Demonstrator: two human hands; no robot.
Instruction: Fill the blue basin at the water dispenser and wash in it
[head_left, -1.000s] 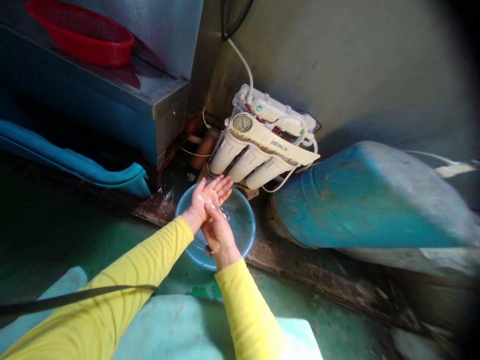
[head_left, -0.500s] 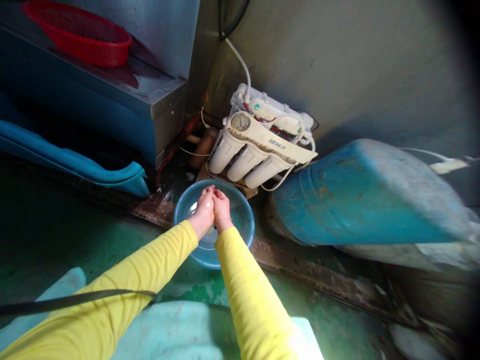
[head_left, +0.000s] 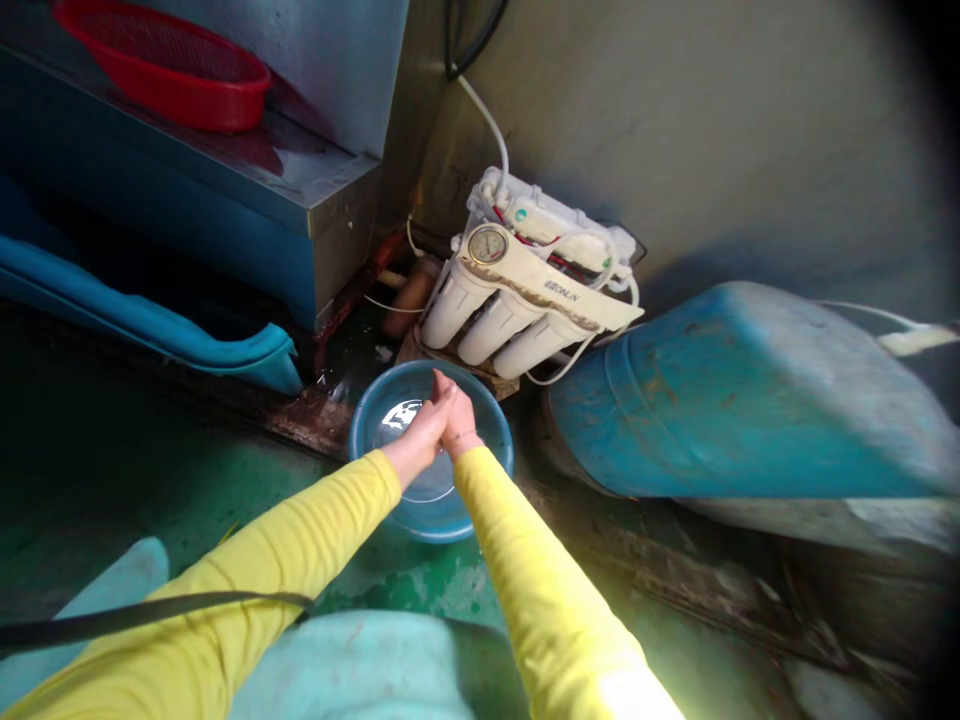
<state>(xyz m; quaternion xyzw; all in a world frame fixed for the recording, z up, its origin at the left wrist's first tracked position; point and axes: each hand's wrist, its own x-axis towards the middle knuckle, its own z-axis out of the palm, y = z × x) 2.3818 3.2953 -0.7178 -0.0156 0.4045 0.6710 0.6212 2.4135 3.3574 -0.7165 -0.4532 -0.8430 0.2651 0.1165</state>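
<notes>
A round blue basin [head_left: 495, 440] with water in it stands on the green floor. Above the water my left hand [head_left: 424, 432] and my right hand [head_left: 456, 408] are pressed against each other, the left laid across the palm side of the right. Both wear yellow sleeves down to the wrist. No object shows between the hands, though their contact hides the inner surfaces. The finger positions are too small and overlapped to make out fully. Light reflects off the water to the left of the hands.
Behind the basin is a white water filter unit [head_left: 525, 290] with a gauge. A large blue barrel [head_left: 675, 400] lies tilted at the right. At the upper left, a red basket [head_left: 180, 85] rests on a metal counter [head_left: 345, 180]; a blue plastic edge [head_left: 150, 315] shows below.
My hands have gone from being clasped side by side to lying across each other, with the right hand shifted slightly right. The whole view has moved a little.
</notes>
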